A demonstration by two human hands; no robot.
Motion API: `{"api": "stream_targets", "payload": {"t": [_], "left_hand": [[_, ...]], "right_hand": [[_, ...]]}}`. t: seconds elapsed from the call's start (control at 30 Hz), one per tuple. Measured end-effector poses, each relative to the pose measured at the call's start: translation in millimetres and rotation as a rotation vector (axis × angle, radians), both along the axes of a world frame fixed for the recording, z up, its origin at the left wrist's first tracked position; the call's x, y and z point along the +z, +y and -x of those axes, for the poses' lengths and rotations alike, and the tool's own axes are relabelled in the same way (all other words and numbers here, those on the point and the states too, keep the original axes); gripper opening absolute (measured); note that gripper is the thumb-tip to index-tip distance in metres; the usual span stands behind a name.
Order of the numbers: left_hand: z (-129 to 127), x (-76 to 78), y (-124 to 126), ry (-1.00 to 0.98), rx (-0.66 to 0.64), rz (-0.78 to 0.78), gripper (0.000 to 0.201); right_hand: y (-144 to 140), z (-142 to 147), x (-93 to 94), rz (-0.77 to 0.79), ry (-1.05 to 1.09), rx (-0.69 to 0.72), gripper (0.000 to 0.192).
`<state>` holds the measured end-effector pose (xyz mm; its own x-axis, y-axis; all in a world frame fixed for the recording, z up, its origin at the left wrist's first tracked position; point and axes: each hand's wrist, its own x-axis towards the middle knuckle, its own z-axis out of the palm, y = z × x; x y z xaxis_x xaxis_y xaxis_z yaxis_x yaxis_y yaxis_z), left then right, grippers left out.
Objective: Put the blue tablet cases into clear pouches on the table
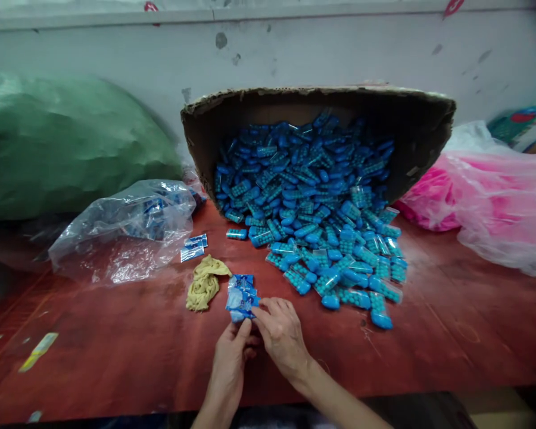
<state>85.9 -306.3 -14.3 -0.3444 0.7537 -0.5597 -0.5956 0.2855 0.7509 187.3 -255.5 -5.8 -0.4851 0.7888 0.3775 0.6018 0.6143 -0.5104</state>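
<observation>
I see my two hands low in the middle of the view, over a dark red wooden table [116,351]. My left hand [232,351] comes up from below, and its fingers are closed around the lower end of a small stack of blue-and-white printed plastic packets [241,296]. My right hand [281,333] is just beside it, and its thumb and first fingers pinch the right edge of the same stack. So both hands grasp the packets together, and the stack stands a little above the table surface, close to the front edge.

Just left of the stack lies a crumpled yellow cloth [204,284] on the table, near the stack; I cannot tell if they touch. Behind the cloth there are two more flat blue-and-white packets [193,246], side by side.

Further back, a brown cardboard box [205,137] lies tipped on its side with the opening toward me. A big pile of small blue plastic capsule-shaped pieces [321,226] spills out of it and spreads over the table to the right of my hands.

On the left is a clear crumpled plastic bag [125,232] with some blue things inside, and behind it a large green sack [67,143]. On the right a pink plastic bag [495,202] rests against the grey wall [116,53].
</observation>
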Motion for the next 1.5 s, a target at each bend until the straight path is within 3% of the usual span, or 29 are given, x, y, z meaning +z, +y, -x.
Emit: {"api": "stream_targets", "payload": {"t": [0.1, 0.2, 0.27, 0.33, 0.47, 0.83, 0.93, 1.03, 1.13, 1.17, 1.3, 1.4, 1.5], "left_hand": [[-2, 1.1, 1, -0.058, 0.071, -0.031, 0.030], [-2, 1.4, -1, -0.070, 0.087, -0.062, 0.031], [-2, 2.2, -1, -0.068, 0.079, -0.079, 0.031], [-2, 3.2, -1, -0.067, 0.079, -0.088, 0.029], [-4, 3.6, 2, -0.106, 0.022, -0.063, 0.030], [-9, -0.1, 10, -0.068, 0.134, 0.012, 0.033], [-9, 0.8, 9, -0.109, 0.096, 0.000, 0.031], [-6, 4.7, 6, -0.143, -0.029, 0.002, 0.028], [-3, 8.0, 3, -0.172, -0.073, 0.037, 0.022], [-3, 8.2, 2, -0.186, -0.051, 0.059, 0.019], [-2, 6.0, -3, -0.272, 0.049, 0.139, 0.011], [0, 5.2, -7, -0.324, 0.058, 0.159, 0.013], [3, 6.8, -11, -0.369, 0.057, 0.164, 0.014]], "right_hand": [[-7, -3, 2.4, 0.164, 0.180, 0.019, 0.022], [-4, -3, -1.4, 0.552, 0.473, -0.040, 0.042], [-1, -1, -5.6, 0.859, 0.639, -0.044, 0.032], [2, 3, -9.2, 1.061, 0.737, -0.018, 0.016], [3, 6, -12.5, 1.150, 0.797, -0.032, 0.019], [1, -3, -8.7, 0.773, 0.442, -0.051, 0.023], [-3, -4, -2.4, 0.676, 0.393, -0.051, 0.026], [-1, -10, 5.2, 0.642, 0.352, -0.028, 0.025], [10, -23, 11.8, 0.537, 0.202, 0.017, 0.025], [17, -28, 12.7, 0.447, 0.120, -0.022, 0.022], [41, -43, 6.0, 0.087, -0.285, -0.404, 0.015], [43, -44, -3.8, 0.038, -0.426, -0.408, 0.013], [34, -42, -10.2, 0.053, -0.416, -0.347, 0.018]]}}
